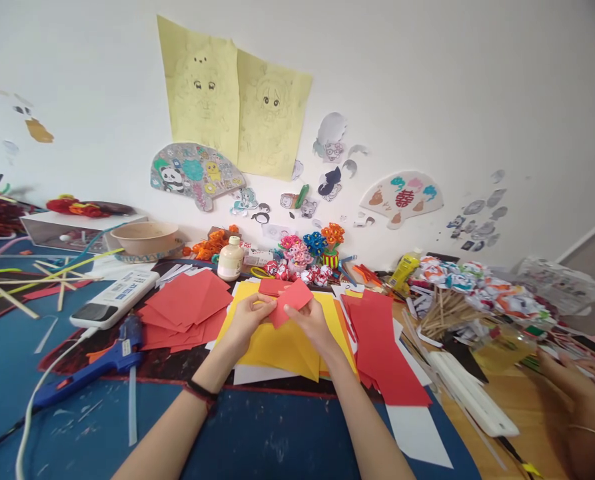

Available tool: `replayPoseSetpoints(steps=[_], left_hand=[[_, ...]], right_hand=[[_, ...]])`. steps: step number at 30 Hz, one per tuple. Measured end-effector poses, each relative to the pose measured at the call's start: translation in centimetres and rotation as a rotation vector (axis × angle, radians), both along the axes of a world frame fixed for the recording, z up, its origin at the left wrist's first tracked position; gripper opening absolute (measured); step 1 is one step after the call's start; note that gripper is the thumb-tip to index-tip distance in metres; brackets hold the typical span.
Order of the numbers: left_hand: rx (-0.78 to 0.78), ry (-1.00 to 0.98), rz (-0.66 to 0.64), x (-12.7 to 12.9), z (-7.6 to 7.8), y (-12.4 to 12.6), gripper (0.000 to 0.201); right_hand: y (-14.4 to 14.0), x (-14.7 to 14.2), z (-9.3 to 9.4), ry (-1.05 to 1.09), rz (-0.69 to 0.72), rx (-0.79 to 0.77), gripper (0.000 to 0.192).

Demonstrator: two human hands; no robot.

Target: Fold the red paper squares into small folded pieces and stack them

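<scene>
Blue table (pixel 257 440) under spread yellow sheets (pixel 282 347), flanked by red paper stacks (pixel 184 307). Left hand (pixel 247 319) and right hand (pixel 311 321) pinched shut on small red paper piece (pixel 290 300), raised just above the yellow sheets.
</scene>
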State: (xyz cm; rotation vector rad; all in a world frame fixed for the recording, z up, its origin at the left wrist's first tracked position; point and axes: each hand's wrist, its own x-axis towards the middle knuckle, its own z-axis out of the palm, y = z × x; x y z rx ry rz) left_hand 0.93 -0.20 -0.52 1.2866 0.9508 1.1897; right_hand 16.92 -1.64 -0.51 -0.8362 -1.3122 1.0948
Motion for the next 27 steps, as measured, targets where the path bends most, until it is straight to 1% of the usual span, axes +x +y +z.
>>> replayPoseSetpoints(steps=[3,5,6,8,9,11,13,15,17,18,20,22,24,27], left_hand=[[0.27,0.284,0.025,0.0,0.5,-0.4,0.036],[0.45,0.49,0.031,0.2,0.3,-0.7,0.044],[0.514,0.585,0.024,0.4,0.1,-0.8,0.049],[0.587,0.751,0.02,1.0,-0.7,-1.0,0.05],[0.596,0.825,0.031,1.3,-1.2,-1.0,0.046],[0.557,0.92,0.061,1.7,-1.8,-0.9,0.031],[0.49,0.921,0.115,1.7,-2.0,-0.7,0.022],[0.456,0.868,0.207,1.4,-1.8,-0.5,0.024],[0.462,0.83,0.304,1.0,-1.5,-0.5,0.027],[0.471,0.828,0.326,0.9,-1.4,-0.6,0.028],[0.485,0.835,0.31,0.9,-1.3,-0.7,0.03],[0.488,0.806,0.247,1.2,-1.3,-0.8,0.036],[0.479,0.735,0.178,1.5,-1.4,-0.9,0.045],[0.462,0.616,0.103,1.6,-1.4,-0.8,0.048]], right_hand=[[0.3,0.2,-0.3,-0.072,-0.092,0.049,0.03],[0.6,0.5,-0.8,-0.105,-0.153,0.075,0.028],[0.9,0.6,-1.0,-0.12,-0.174,0.078,0.027],[1.4,1.0,-1.6,-0.159,-0.202,0.071,0.026],[1.6,1.1,-1.8,-0.179,-0.214,0.067,0.026],[1.9,1.4,-2.2,-0.214,-0.223,0.056,0.026],[2.0,1.6,-2.4,-0.237,-0.222,0.033,0.026],[1.9,1.7,-2.3,-0.252,-0.24,0.015,0.027],[1.6,1.6,-2.0,-0.264,-0.287,0.024,0.028],[1.4,1.4,-1.8,-0.271,-0.315,0.037,0.028],[0.8,1.0,-1.3,-0.287,-0.359,0.072,0.028],[0.4,0.5,-0.8,-0.296,-0.364,0.101,0.029],[0.0,0.2,-0.4,-0.289,-0.328,0.112,0.032],[0.0,0.2,-0.2,-0.261,-0.229,0.069,0.04]])
